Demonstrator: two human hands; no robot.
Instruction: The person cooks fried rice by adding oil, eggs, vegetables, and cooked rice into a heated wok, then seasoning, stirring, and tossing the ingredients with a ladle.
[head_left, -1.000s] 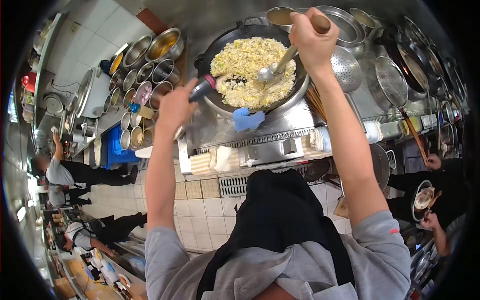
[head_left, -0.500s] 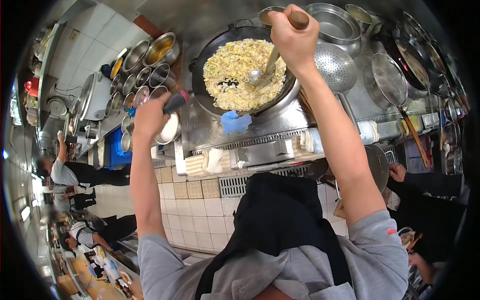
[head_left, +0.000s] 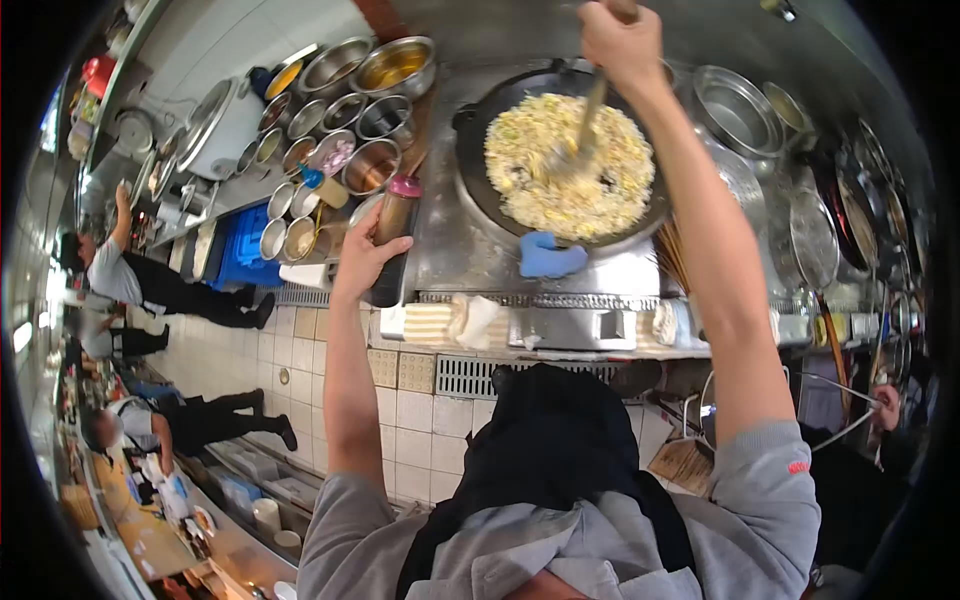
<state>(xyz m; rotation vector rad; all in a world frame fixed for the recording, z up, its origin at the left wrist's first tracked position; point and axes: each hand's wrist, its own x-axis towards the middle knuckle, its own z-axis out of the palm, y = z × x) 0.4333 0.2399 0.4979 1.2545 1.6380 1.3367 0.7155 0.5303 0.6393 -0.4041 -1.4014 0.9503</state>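
My right hand (head_left: pixel 622 45) is closed around the wooden-ended handle of a ladle (head_left: pixel 592 112). Its bowl is blurred, down in the fried rice (head_left: pixel 570 205), with bits of yellow egg, that fills a dark wok (head_left: pixel 478 165). Over at the left edge of the stove, my left hand (head_left: pixel 368 248) grips a dark bottle with a pink cap (head_left: pixel 402 188), cap end up; whether its base touches the counter I cannot tell. A blue cloth (head_left: pixel 552 257) lies over the wok's near rim.
Several metal bowls (head_left: pixel 395 65) and small ingredient pots crowd the left counter, beside a large cooker (head_left: pixel 220 130). Metal basins (head_left: pixel 740 110) and strainers (head_left: pixel 815 240) stand right. Folded towels (head_left: pixel 470 322) line the front ledge. Co-workers (head_left: pixel 130 265) stand left; another person's hand (head_left: pixel 885 408) shows right.
The bottle has turned from tilted toward the wok to cap-up, with my left hand lower beside the stove. The ladle has moved within the rice. The whole view has shifted.
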